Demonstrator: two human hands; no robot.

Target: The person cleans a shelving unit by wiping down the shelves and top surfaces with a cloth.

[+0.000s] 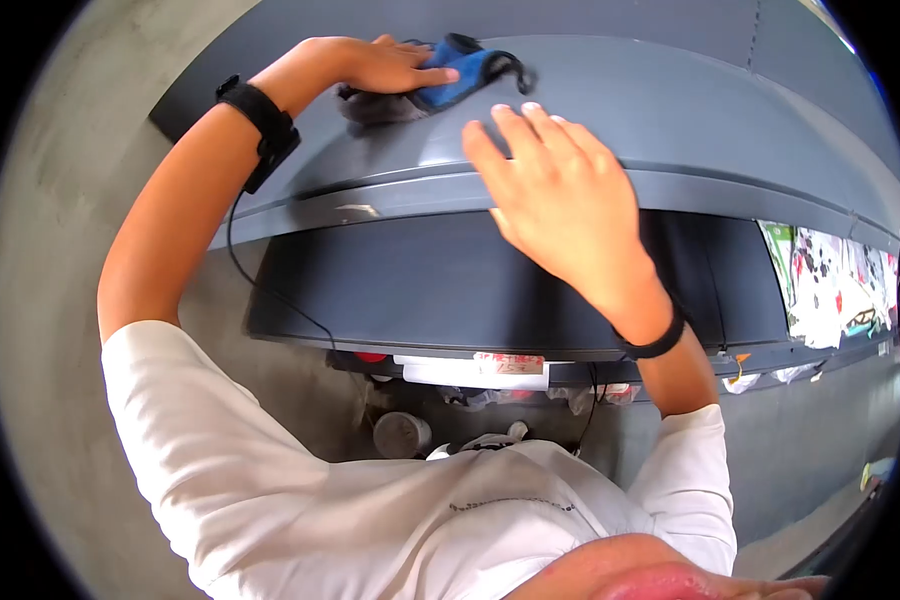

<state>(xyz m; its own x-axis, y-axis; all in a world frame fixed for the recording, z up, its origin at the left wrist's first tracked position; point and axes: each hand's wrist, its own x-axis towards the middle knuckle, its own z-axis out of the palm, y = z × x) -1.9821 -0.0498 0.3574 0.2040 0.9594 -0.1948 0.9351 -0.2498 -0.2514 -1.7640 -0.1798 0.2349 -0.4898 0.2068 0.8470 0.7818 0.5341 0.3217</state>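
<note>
My left hand (385,66) presses on a blue and grey cleaning cloth (450,82) with black edging, near the back left of a grey metal shelf (660,110). The thumb lies across the blue part; the other fingers are partly hidden by the hand and the cloth. The cloth is bunched, and one dark corner sticks out to the right, slightly blurred. Over the shelf's front edge is my right hand (565,190), palm down with fingers apart and nothing held. It is separate from the cloth.
Below is a second, dark shelf (410,285), with printed bags (830,280) at its right. A red and white label (510,364) sits at its front edge. A cable (260,285) hangs from my left wrist strap. A white bucket (402,435) stands on the floor.
</note>
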